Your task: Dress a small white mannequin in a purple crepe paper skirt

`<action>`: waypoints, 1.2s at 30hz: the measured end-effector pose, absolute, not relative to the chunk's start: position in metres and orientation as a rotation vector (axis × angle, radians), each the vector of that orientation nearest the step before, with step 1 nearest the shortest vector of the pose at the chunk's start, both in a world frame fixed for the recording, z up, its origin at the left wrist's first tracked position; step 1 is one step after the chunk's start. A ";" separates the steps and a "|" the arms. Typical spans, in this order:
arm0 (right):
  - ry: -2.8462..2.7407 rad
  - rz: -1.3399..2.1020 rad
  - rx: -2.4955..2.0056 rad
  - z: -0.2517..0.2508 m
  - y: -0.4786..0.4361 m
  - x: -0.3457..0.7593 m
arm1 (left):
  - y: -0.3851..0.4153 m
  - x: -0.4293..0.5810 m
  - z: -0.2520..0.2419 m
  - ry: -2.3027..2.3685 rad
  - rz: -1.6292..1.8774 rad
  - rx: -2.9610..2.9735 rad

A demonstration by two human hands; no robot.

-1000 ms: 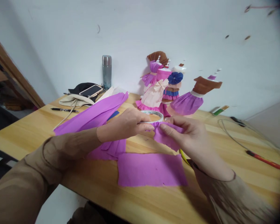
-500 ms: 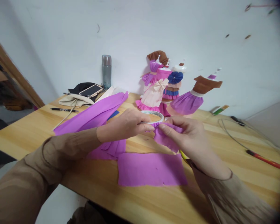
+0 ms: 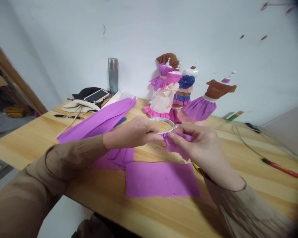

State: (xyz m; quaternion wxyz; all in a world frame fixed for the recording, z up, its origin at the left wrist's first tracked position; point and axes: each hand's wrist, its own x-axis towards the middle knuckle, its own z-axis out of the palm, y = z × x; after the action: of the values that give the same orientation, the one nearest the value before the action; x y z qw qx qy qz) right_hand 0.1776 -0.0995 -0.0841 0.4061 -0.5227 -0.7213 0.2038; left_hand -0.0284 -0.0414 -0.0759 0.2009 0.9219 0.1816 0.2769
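My left hand (image 3: 141, 132) is closed on the near left side of a roll of tape (image 3: 173, 125), thumb below and fingers at the ring. Just right of it, my right hand (image 3: 201, 140) pinches a strip of purple crepe paper (image 3: 175, 145). The strip's upper edge is bunched into small gathers against the roll's rim, and its loose part hangs below. A flat purple rectangle (image 3: 161, 180) of the same paper lies on the table under the hands. Larger folded purple paper (image 3: 99, 122) lies by my left forearm.
Small dress forms in paper clothes (image 3: 161, 102) stand by the wall, one with a brown top (image 3: 220, 91) leaning right. A flask (image 3: 113, 76), a phone (image 3: 96, 96) and a pen (image 3: 68, 116) are at the back left. A red-handled tool (image 3: 280, 168) and a cable (image 3: 240, 138) lie right.
Both hands stay nearly in place. The purple strip at the tape roll has shifted slightly, and my left thumb is a little lower.
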 end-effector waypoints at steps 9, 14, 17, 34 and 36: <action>-1.718 0.452 -1.368 -0.070 -0.108 0.173 | -0.041 -0.028 -0.072 0.555 0.756 2.458; -1.738 0.418 -1.296 -0.071 -0.106 0.173 | -0.043 -0.028 -0.070 0.551 0.754 2.417; -1.729 0.453 -1.310 -0.072 -0.105 0.171 | -0.043 -0.027 -0.070 0.548 0.754 2.416; -1.733 0.446 -1.263 -0.073 -0.105 0.171 | -0.041 -0.028 -0.073 0.570 0.727 2.429; -1.707 0.465 -1.268 -0.074 -0.104 0.171 | -0.041 -0.028 -0.073 0.571 0.724 2.422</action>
State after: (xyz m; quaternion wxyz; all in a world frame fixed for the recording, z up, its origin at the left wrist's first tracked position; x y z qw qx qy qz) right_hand 0.1705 -0.1037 -0.0737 0.4638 -0.5162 -0.6947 0.1893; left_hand -0.0277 -0.0406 -0.0728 0.2717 0.8994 0.2121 0.2690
